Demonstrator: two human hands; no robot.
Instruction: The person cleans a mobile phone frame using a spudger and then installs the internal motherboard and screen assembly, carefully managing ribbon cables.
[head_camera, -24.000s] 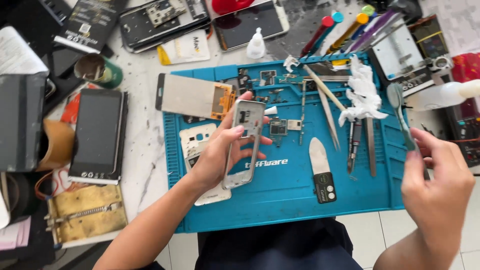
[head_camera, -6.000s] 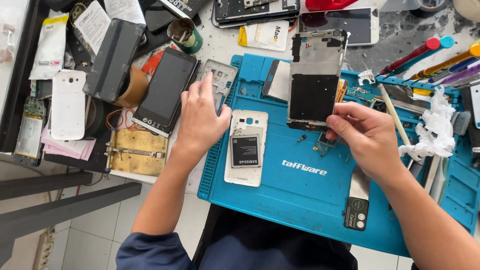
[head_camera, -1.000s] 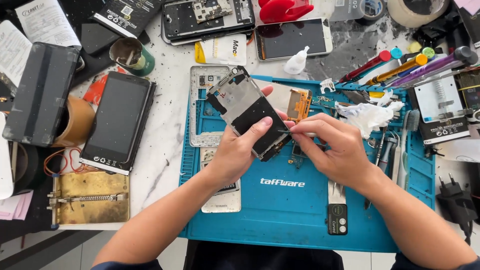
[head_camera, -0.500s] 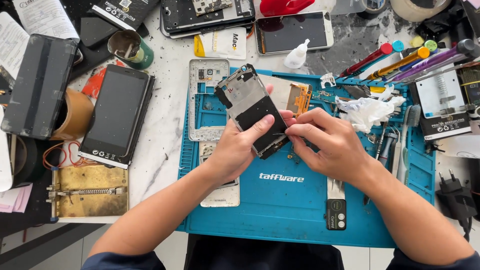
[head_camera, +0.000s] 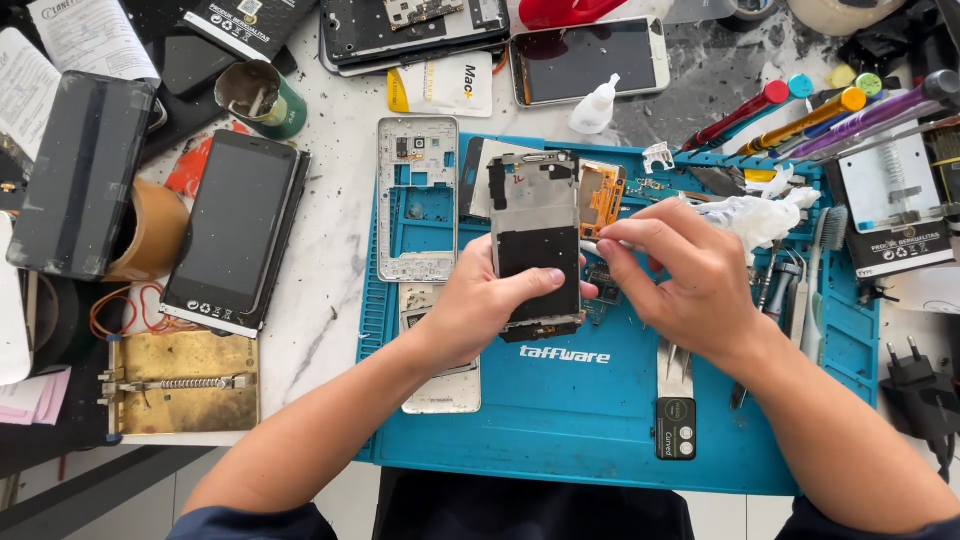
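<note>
**Inspector:** Your left hand (head_camera: 490, 305) holds the stripped phone assembly, a silver metal frame with a black rectangular panel (head_camera: 535, 240), upright above the blue silicone work mat (head_camera: 600, 420). Why lifted and not laid flat?

**Operator:** So I can get at its side.

**Inspector:** Consistent with what I see. Your left thumb lies across the lower part of the black panel and the other fingers wrap behind, so that hand is closed on the assembly and its right edge is left bare. Your right hand (head_camera: 685, 285) meets that edge, with thumb and forefinger pinched narrow at the tip. I cannot tell whether they hold a small part or only press on the frame.

**Operator:** And the rest of the parts?

**Inspector:** The grey plastic mid-frame with cut-outs (head_camera: 418, 200) lies flat at the mat's upper left corner, just beside the assembly and within reach. A small orange flex-circuit piece (head_camera: 601, 195) sits on the mat just behind your right fingers. A crumpled white tissue (head_camera: 755, 215) and the row of coloured-handled screwdrivers (head_camera: 800, 110) lie to your right, on the tool-hand side. The dark intact smartphone (head_camera: 235, 230) rests off the mat on the white marbled table (head_camera: 320, 330), well apart from the work.
</note>
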